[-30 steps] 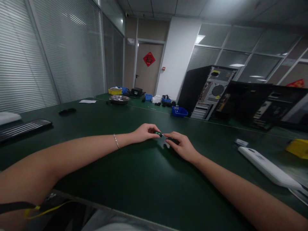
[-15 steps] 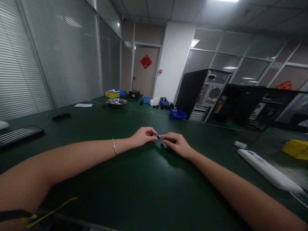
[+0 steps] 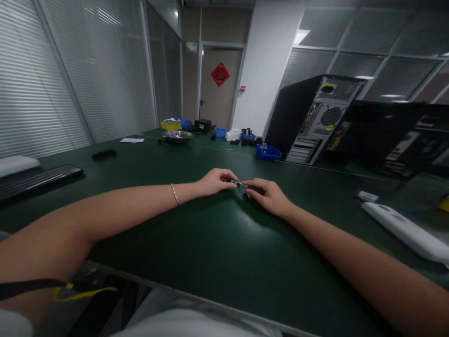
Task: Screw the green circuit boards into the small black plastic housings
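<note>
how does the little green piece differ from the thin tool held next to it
The green piece is short and stubby; the thin tool is slender where it shows. The green piece is mostly green, the thin tool pale and metallic. The left hand holds the green piece, the right hand the thin tool. Both are held in a pinch.

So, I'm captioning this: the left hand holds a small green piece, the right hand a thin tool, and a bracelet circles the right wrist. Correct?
The bracelet circles the left wrist, not the right, as the head view shows. The left hand holds the green piece, the right hand the thin tool.
</note>
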The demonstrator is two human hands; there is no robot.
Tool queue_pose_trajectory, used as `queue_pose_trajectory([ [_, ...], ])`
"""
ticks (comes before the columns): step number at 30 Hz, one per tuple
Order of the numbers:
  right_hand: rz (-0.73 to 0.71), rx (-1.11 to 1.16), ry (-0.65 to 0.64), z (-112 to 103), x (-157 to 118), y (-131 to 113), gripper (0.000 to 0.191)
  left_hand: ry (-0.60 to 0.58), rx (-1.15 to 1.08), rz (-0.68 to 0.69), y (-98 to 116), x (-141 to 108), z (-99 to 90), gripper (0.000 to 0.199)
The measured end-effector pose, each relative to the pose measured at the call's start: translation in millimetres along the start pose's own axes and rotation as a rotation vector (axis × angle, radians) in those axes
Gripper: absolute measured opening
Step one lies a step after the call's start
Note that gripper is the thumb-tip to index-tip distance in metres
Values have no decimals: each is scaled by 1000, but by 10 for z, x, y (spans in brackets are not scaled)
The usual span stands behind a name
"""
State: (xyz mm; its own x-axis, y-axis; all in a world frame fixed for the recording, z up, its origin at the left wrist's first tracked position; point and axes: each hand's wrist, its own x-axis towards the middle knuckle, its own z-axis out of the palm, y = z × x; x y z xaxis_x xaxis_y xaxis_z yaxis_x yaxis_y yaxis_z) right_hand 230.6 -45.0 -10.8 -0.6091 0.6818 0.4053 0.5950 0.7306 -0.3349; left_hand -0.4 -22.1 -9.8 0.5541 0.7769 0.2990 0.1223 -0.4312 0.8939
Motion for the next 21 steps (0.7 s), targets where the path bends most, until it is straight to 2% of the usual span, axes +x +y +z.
queue_pose_trajectory([
  [9,-52,-4,-5,-1,-17,-37,22,-57,28,-4,-59,-1,-39,23],
  [21,-55,-4,3,-4,-11,-40,23,-39,44,10,-55,-5,-30,21],
])
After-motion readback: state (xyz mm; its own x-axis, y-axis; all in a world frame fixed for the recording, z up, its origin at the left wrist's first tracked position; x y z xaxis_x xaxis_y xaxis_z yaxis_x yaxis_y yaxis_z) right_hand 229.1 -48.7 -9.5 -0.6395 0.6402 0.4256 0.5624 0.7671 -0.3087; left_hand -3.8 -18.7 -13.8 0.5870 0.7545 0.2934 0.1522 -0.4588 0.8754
